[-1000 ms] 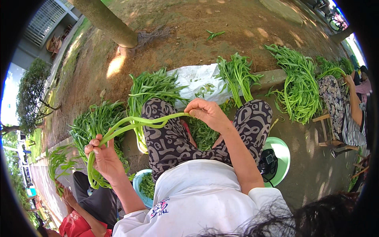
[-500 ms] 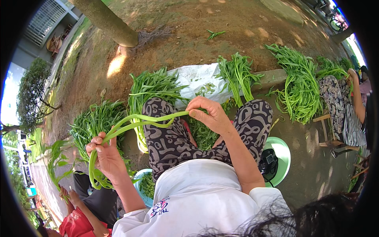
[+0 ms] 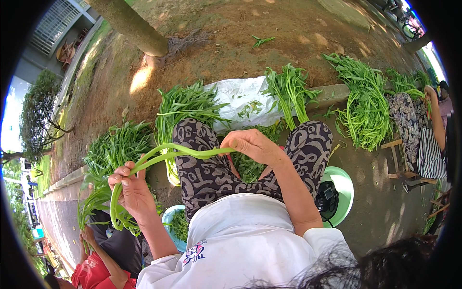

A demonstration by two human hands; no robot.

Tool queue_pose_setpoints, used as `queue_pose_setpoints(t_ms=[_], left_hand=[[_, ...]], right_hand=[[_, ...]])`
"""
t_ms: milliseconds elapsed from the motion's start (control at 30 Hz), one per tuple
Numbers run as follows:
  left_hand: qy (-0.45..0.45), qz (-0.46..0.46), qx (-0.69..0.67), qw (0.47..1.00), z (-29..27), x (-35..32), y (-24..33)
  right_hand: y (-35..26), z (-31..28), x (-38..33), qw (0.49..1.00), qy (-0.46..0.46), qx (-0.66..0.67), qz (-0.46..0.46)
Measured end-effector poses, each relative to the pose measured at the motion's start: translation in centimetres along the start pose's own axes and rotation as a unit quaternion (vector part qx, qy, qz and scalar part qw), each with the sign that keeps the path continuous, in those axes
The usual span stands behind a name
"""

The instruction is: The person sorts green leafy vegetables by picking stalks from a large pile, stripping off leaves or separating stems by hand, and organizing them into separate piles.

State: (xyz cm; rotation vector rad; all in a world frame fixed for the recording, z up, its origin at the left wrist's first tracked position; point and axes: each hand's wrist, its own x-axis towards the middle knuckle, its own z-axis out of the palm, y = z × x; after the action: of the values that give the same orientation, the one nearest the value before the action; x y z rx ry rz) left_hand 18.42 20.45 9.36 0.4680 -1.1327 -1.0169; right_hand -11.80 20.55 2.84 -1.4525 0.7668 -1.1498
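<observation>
A few long green stems of leafy greens, probably water spinach (image 3: pixel 185 150), stretch between my two hands above my lap. My left hand (image 3: pixel 131 189) is closed round them; their leafy part hangs below it at the left. With thumb and fingers my right hand (image 3: pixel 255 147) pinches the other end of the stems, over my knees. Loose picked leaves (image 3: pixel 251 166) lie on the ground between my feet. Beyond my left knee rests a bundle of the same greens (image 3: pixel 188 103), and another bundle (image 3: pixel 291 91) lies beyond my right knee.
A white plastic sheet (image 3: pixel 240 98) lies ahead on a low curb. At my right stands a pale green basin (image 3: pixel 344 192) with a black object inside; a blue basin (image 3: pixel 168 216) of leaves is at my left. Large heaps (image 3: pixel 368 106) lie farther right. People sit on both sides.
My right hand has dropped slightly and moved left, and my left hand has shifted a little right, bringing them closer. The left co-worker's greens have swung right and down.
</observation>
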Motion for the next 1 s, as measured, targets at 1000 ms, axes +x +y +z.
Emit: queue_pose_setpoints(t_ms=[1000], left_hand=[[0.087,-0.006,0.035,0.996,0.2,-0.6,-0.8]], right_hand=[[1.7,3.0,0.7,0.957,0.162,-0.203,-0.129]])
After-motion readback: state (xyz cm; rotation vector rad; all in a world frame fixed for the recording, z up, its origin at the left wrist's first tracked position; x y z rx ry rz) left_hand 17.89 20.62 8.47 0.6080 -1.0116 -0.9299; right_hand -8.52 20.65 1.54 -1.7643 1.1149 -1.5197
